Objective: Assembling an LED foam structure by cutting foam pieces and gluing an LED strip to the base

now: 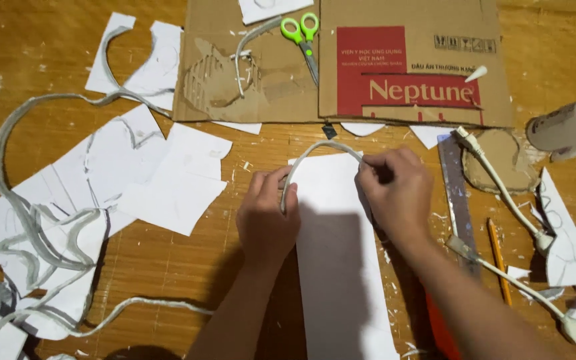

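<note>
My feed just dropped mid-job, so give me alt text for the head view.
Two bare hands, left hand and right hand, bend a thin white strip into an arch over a white paper sheet on a wooden table. Paper scraps, flattened cardboard, green-handled scissors, a metal ruler and a pencil lie around.

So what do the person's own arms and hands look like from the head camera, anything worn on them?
Both are bare: the left hand and right hand have no gloves, rings or watch visible, and both forearms show no sleeves up to the picture's edge. No cables or markings on them.
</note>
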